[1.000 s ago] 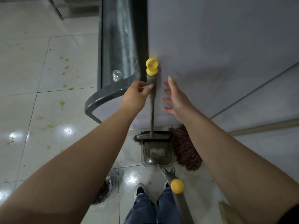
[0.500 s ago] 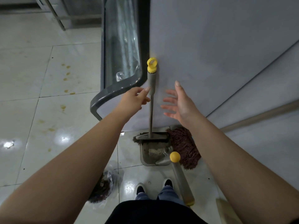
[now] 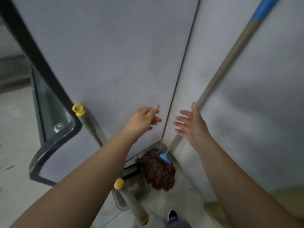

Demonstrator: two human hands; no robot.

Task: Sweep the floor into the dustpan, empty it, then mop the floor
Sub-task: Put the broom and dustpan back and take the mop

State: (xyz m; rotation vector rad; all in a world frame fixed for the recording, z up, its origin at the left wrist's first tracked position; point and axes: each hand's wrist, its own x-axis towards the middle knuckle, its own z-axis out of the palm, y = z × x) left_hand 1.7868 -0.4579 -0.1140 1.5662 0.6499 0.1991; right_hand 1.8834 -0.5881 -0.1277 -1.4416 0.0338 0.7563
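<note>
Near the corner where two grey wall panels [image 3: 107, 63] meet, we see both bare hands raised and holding nothing. Our left hand [image 3: 143, 120] is in front of the left panel, its fingers loosely extended toward the corner seam; its grip is spread and touches no tool. Our right hand [image 3: 193, 125] is just right of the seam, palm turned left and fingers fanned apart; its grip is likewise spread. Its fingertips lie just beside the mop handle [image 3: 230, 58], which passes behind the hand; we cannot tell whether they touch it.

This tan handle, with a blue sleeve at its upper end, leans along the right panel and slants down to a blue collar above the brown string mop head [image 3: 158, 171], which rests on the floor [image 3: 14, 129] in the corner. Just left of the mop head lies the grey dustpan [image 3: 136, 186], with the dark broom head [image 3: 131, 171] at its far edge. The broom handle [image 3: 90, 127], capped by a yellow ring, leans against the left panel, well left of our left hand. A second grey handle [image 3: 131, 203] with a yellow ball tip rises from the dustpan toward us. At left stands a dark-framed glass panel [image 3: 54, 142]. One dark shoe [image 3: 171, 214] shows at the near edge.
</note>
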